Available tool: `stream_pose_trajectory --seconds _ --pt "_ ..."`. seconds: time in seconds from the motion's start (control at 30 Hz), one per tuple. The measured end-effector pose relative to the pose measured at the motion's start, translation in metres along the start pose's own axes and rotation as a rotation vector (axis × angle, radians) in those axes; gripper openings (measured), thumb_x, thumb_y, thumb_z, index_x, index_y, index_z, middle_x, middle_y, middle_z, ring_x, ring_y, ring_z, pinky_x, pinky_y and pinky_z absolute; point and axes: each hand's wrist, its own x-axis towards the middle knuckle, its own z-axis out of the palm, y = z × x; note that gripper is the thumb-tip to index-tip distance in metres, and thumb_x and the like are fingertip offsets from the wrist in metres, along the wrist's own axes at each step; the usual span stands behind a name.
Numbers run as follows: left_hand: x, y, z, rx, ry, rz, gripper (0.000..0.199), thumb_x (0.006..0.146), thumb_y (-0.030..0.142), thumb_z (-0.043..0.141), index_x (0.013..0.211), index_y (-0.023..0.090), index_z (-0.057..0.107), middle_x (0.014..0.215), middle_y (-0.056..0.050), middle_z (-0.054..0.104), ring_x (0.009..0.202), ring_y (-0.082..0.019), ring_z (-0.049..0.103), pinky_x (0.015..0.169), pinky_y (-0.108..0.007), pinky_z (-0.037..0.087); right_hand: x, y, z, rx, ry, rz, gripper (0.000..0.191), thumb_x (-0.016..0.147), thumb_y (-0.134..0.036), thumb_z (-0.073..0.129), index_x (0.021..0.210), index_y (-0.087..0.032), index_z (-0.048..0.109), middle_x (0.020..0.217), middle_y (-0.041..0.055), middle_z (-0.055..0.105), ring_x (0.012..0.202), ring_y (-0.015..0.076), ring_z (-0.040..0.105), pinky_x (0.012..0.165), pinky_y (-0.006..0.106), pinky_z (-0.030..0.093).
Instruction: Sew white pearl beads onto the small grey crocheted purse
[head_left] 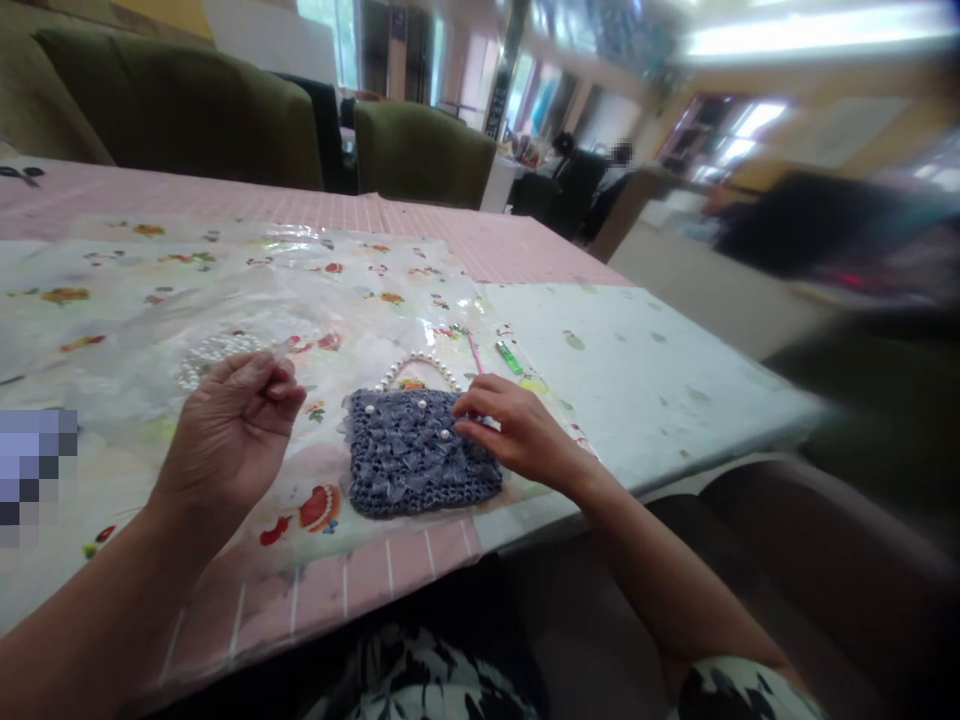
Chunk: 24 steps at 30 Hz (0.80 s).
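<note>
The blue-grey bag (405, 455) is lying on a patterned sheet (247, 290) over the worktop (645, 370), near its front edge and between the two hands. Its beaded handle (418, 358) is forming an arch on the far side, and a few pearls (422, 404) are sitting on its knitted face. The right hand (521, 420) is reaching over the right end of the bag and is touching it; in its grip, the thumb and the forefinger are standing slightly apart. The left hand (232, 425) is hovering left of the bag, well apart from it, and its grip is pressing thumb and fingers together; whether something thin is being held there, I cannot tell. Behind this hand, white beads (214, 355) are lying in clear plastic. Beyond the right hand, a pink stick (475, 352) and a green tool (508, 357) are lying near each other. Scissors (28, 177) are resting at the far left, and green chairs (424, 150) are standing behind the worktop.
</note>
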Motion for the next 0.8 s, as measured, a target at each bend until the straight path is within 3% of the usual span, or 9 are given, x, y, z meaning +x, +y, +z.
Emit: stream_pose_trajectory --seconds 0.17,0.23,0.5,0.8 --pt "0.0 0.0 -0.001 -0.008 -0.022 0.003 0.014 0.077 0.0 0.062 0.07 0.012 0.062 0.066 0.0 0.062 0.055 -0.004 0.054 0.058 -0.011 0.053 0.004 0.01 -0.011 0.071 0.246 0.142 0.008 0.09 -0.018 0.062 0.082 -0.018 0.062 0.079 0.0017 0.06 0.073 0.0137 0.054 0.069 0.03 0.042" --pt "0.0 0.0 -0.001 -0.015 -0.016 0.002 0.014 0.076 -0.001 0.062 0.07 0.012 0.062 0.065 0.0 0.061 0.055 -0.004 0.054 0.057 -0.011 0.053 0.005 0.014 -0.012 0.1 0.275 0.174 0.009 0.088 -0.016 0.063 0.08 -0.018 0.062 0.077 0.0011 0.059 0.071 0.0131 0.053 0.068 0.029 0.041" --pt "0.001 0.0 0.0 0.0 0.006 -0.02 0.014 0.076 0.001 0.062 0.068 0.013 0.061 0.064 0.0 0.062 0.054 -0.004 0.053 0.056 -0.012 0.053 0.0 0.006 0.001 0.008 -0.067 -0.004 0.002 0.091 -0.018 0.063 0.09 -0.017 0.065 0.091 0.0059 0.06 0.088 0.0181 0.056 0.079 0.032 0.045" --pt "0.001 -0.001 -0.001 0.008 -0.019 -0.025 0.013 0.074 0.001 0.063 0.068 0.012 0.06 0.064 0.0 0.062 0.054 -0.005 0.053 0.057 -0.012 0.052 0.005 0.003 0.016 -0.107 -0.146 -0.047 0.004 0.092 -0.017 0.061 0.089 -0.016 0.063 0.092 0.0077 0.06 0.087 0.0198 0.055 0.08 0.035 0.045"
